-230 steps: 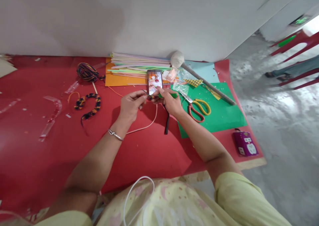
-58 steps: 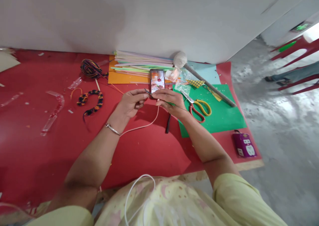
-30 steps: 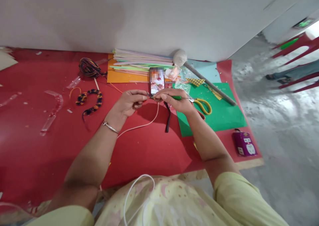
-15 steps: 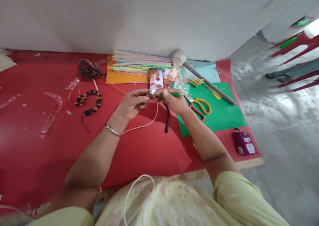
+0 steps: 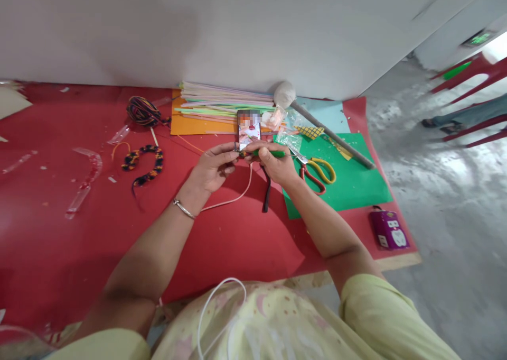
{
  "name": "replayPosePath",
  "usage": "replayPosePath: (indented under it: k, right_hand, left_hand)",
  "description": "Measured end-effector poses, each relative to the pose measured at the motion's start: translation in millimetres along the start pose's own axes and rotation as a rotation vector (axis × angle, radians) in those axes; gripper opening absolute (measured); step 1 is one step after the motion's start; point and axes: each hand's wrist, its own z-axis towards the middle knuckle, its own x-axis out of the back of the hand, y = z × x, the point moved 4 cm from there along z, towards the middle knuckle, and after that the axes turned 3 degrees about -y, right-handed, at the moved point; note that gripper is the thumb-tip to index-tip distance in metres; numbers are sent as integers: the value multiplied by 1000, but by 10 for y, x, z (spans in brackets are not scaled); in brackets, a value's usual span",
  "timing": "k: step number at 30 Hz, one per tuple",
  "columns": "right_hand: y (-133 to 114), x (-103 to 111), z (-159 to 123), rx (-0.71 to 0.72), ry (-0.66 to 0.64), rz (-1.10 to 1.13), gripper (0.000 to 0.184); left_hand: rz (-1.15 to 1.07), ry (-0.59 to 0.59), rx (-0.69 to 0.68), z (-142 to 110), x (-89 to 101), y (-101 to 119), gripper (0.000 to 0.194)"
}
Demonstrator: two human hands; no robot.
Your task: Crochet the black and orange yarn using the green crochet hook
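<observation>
My left hand [image 5: 217, 167] pinches a small piece of multicoloured yarn work [image 5: 241, 153], mostly hidden behind the fingertips. In my right hand [image 5: 275, 162] lies a green-handled crochet hook [image 5: 273, 153], its tip meeting the yarn work between both hands. Just behind the fingers is a phone [image 5: 249, 130] with a lit screen. A dark, multicoloured ball of yarn [image 5: 142, 111] rests to the left. In front of it curls a black-and-orange crocheted strip [image 5: 155, 162] with loose yarn ends. Scissors [image 5: 317, 169] with one red and one yellow handle lie right of my right hand.
Pale pipe cleaners [image 5: 225, 97] are heaped on orange card near the wall. A grey stick with a round white head [image 5: 285, 94] slants across green card [image 5: 356, 191]. A purple box [image 5: 390, 229] sits at the right edge; a white cable [image 5: 233, 199] and clear plastic strips lie about.
Both hands stay together at the yarn work, and my left hand has shifted slightly right and down in the picture. The camera view has tilted a little.
</observation>
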Motion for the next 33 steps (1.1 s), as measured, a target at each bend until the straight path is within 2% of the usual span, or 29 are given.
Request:
replayPosePath:
  k: [5, 9, 12, 17, 21, 25, 33]
  right_hand:
    - [-25, 2, 13, 43, -33, -2, 37]
    - [-83, -20, 20, 57, -60, -57, 38]
    - [-123, -47, 17, 74, -127, -63, 34]
    - [-32, -14, 10, 14, -136, 8, 36]
    - [75, 16, 12, -35, -63, 47, 47]
    - [63, 12, 18, -34, 2, 11, 49]
    - [-46, -25, 24, 89, 0, -129, 41]
  left_hand:
    - [-36, -47, 6, -5, -16, 10, 29]
    - [21, 29, -1, 10, 13, 18, 28]
    - [47, 51, 57, 26, 53, 7, 24]
    - [-1, -34, 124, 48, 90, -6, 22]
    - [-29, -26, 68, 50, 80, -1, 26]
    - [-1, 34, 16, 28, 36, 7, 27]
    - [81, 104, -126, 7, 9, 30, 24]
